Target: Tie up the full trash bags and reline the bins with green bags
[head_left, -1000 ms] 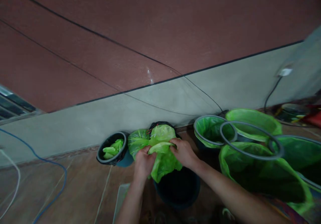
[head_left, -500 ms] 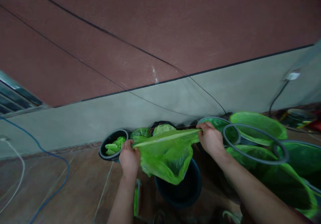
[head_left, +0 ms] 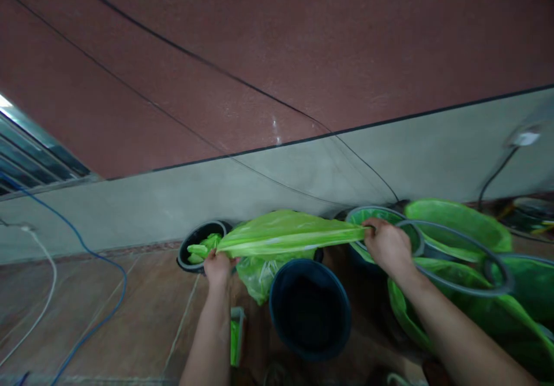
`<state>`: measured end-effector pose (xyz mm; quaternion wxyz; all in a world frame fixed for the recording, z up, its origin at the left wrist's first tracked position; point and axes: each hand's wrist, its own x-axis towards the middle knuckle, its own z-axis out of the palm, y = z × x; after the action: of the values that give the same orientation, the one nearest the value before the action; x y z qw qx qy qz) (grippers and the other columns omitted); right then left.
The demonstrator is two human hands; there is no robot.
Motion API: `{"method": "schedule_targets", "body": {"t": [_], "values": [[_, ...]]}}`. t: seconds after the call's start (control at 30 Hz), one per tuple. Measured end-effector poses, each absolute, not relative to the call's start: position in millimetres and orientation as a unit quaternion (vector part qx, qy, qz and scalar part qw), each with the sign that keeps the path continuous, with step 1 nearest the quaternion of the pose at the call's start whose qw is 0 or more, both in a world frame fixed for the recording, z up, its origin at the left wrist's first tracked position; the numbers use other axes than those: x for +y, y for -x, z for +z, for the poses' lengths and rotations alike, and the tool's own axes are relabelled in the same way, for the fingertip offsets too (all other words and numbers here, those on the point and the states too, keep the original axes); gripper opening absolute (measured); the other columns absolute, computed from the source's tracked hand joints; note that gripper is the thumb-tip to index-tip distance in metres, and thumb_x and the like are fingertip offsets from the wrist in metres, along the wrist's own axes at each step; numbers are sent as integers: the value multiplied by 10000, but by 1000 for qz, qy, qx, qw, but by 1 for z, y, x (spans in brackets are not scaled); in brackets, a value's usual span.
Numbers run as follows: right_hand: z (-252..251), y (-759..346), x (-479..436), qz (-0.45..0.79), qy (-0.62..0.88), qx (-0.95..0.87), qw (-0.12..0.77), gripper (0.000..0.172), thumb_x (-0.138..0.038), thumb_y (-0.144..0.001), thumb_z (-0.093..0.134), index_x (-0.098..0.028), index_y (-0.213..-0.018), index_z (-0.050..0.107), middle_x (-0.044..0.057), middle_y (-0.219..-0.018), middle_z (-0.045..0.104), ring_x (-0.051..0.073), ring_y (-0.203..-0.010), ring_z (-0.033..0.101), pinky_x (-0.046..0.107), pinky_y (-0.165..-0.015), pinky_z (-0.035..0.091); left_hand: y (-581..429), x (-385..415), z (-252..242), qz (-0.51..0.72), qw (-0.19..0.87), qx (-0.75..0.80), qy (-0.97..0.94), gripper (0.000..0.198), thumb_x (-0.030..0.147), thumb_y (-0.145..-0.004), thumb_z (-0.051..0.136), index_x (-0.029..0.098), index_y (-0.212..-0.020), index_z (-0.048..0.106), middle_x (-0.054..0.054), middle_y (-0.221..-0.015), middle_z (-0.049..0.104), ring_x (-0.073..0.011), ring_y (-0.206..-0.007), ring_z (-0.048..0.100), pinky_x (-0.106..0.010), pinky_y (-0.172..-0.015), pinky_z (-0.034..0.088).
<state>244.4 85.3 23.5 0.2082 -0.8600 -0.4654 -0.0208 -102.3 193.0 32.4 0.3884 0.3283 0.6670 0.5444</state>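
Observation:
A green plastic bag point(head_left: 285, 233) is stretched sideways between my two hands. My left hand point(head_left: 219, 268) pinches its left corner, beside a small dark bin point(head_left: 184, 253) with green bags inside. My right hand point(head_left: 387, 244) grips the right end, close to a grey-rimmed bin point(head_left: 383, 208) lined in green. Just below the stretched bag stands a dark blue bucket point(head_left: 310, 354), its inside dark. Another translucent green bag point(head_left: 259, 276) shows behind the bucket, partly covered by the held one.
Several green-lined bins point(head_left: 459, 227) crowd the right side, with a loose grey ring point(head_left: 467, 285) lying over them. A small container point(head_left: 238, 317) holding something green stands near my left forearm. A blue cable point(head_left: 116, 265) and a white cable point(head_left: 54, 276) trail over the tiled floor at left.
The bag, which hung down over the bucket, has swung up toward the wall and is pulled wider. My right hand moved right and slightly down; the bucket's mouth is uncovered.

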Motion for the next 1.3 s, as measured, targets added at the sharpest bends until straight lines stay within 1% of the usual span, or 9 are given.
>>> {"method": "schedule_targets", "body": {"t": [0.1, 0.37, 0.57, 0.67, 0.77, 0.83, 0.9, 1.07, 1.3], "values": [[15, -238, 86, 75, 838, -523, 135, 346, -134, -830, 459, -210, -1003, 749, 81, -915, 757, 216, -889, 697, 274, -764, 478, 87, 195, 28, 542, 529, 612, -228, 101, 118, -862, 489, 155, -865, 583, -5, -625, 630, -138, -516, 609, -306, -609, 562], [6, -220, 78, 227, 770, -596, -8, 444, -171, -782, 580, -155, -1222, 632, 160, -1131, 696, 296, -1093, 647, 379, -880, 468, 77, 191, 30, 549, 593, 537, -241, 142, 115, -669, 690, 135, -787, 615, 23, -634, 659, -82, -472, 577, -172, -450, 433], [-4, -177, 83, 250, 733, -629, 63, 914, -441, -734, 702, -152, -1516, 327, 201, -1484, 444, 353, -1341, 437, 456, -1039, 371, 50, 169, 28, 499, 626, 510, -314, 333, 240, -517, 805, 131, -807, 683, -7, -701, 715, -115, -529, 615, -202, -482, 434], [-9, -161, 91, 228, 726, -640, 103, 848, -476, -818, 618, -104, -1516, 313, 218, -1451, 483, 344, -1323, 457, 441, -1040, 376, 36, 156, 30, 463, 650, 490, -351, 373, 276, -511, 818, 137, -839, 708, -16, -711, 726, -139, -571, 638, -238, -549, 475], [-15, -157, 97, 195, 752, -626, 65, 492, -328, -879, 547, -101, -1315, 570, 201, -1207, 669, 320, -1154, 601, 415, -977, 425, 32, 151, 29, 432, 653, 481, -395, 362, 328, -547, 800, 149, -853, 724, -21, -705, 725, -158, -591, 645, -269, -596, 492], [-16, -161, 98, 165, 762, -624, 46, 304, -224, -910, 464, -121, -1070, 701, 173, -1018, 732, 292, -1018, 667, 385, -912, 458, 39, 155, 28, 429, 615, 493, -441, 328, 357, -594, 755, 154, -852, 733, -25, -703, 721, -166, -589, 639, -283, -612, 494], [-14, -172, 98, 123, 770, -625, 47, 314, -141, -902, 419, -138, -934, 732, 156, -927, 742, 278, -951, 686, 361, -857, 475, 53, 164, 27, 438, 504, 540, -512, 276, 331, -648, 682, 155, -852, 741, -25, -696, 712, -161, -573, 616, -280, -611, 480], [-1, -218, 94, 26, 817, -568, 90, 311, -113, -828, 485, -170, -991, 744, 139, -977, 726, 258, -912, 686, 313, -760, 493, 96, 182, 35, 344, 132, 691, -622, 343, 204, -767, 520, 164, -1014, 755, -49, -691, 696, -187, -604, 605, -291, -656, 458], [23, -260, 87, -77, 810, -448, 371, 281, -195, -745, 546, -173, -951, 735, 97, -924, 722, 227, -824, 679, 318, -777, 521, 108, 180, 51, 351, 15, 757, -551, 426, 163, -791, 511, 146, -1178, 690, -144, -964, 729, -289, -883, 672, -386, -830, 493]]}}
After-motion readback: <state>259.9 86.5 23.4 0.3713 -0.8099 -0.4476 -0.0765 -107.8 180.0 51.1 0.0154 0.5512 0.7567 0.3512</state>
